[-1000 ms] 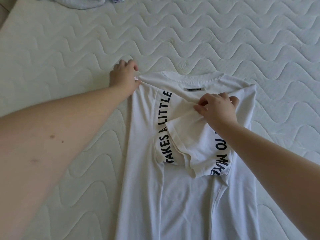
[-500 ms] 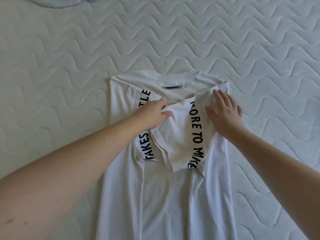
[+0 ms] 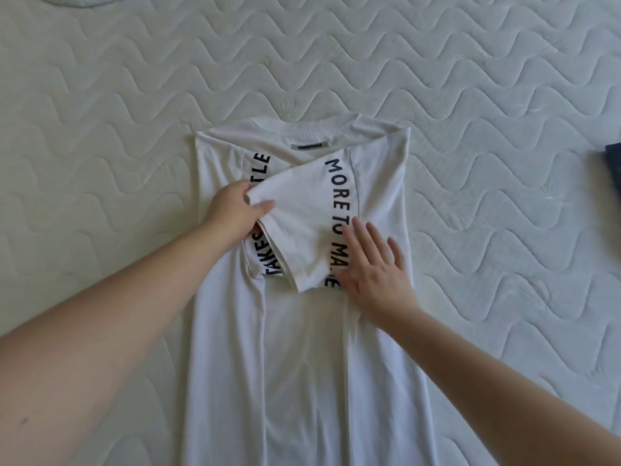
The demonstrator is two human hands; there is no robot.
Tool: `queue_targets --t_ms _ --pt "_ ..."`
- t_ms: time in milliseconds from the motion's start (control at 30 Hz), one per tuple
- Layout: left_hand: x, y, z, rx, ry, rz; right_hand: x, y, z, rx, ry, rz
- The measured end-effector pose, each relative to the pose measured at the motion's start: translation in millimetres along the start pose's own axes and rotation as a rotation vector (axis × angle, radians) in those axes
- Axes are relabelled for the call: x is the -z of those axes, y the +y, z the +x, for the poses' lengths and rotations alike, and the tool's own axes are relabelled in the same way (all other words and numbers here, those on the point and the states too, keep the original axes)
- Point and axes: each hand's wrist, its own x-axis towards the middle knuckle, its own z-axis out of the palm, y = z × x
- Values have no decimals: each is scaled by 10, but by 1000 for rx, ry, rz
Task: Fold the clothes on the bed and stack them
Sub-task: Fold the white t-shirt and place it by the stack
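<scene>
Nearest us, we logged one white T-shirt (image 3: 302, 364) lying flat and lengthwise on the quilted mattress (image 3: 100, 129), both side panels folded in, collar at the far end. Mid-garment, our right hand (image 3: 376, 274) pressed flat with fingers straight, grasping nothing, while our left hand (image 3: 235, 213) pinched the corner of the folded sleeve (image 3: 302, 223). We judged the cloth light, soft and limp, best taken at hems and corners; far right, a dark garment (image 3: 614, 163) lay at the edge.

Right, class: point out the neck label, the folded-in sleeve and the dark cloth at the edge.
neck label (image 3: 309, 146), head view, middle of the grey tab.
folded-in sleeve (image 3: 299, 210), head view, its plain white middle.
dark cloth (image 3: 615, 163), head view, visible corner at the frame's right edge.
</scene>
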Motion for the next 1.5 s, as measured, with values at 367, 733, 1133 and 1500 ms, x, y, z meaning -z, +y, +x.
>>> queue_targets --t_ms 367,733,1133,1500 --pt "-216 -55 -529 113 -110 -43 -332 -336 -914 34 -10 -54" --pt "-643 -705 -1933 -552 112 652 -660 -484 -2350 154 -55 57" --pt "-803 -1986 -4313 -437 -88 842 -777 -392 -3770 45 -136 -60" --pt "-358 -2339 -4472 -492 45 813 -911 -730 -3745 -195 9 -4"
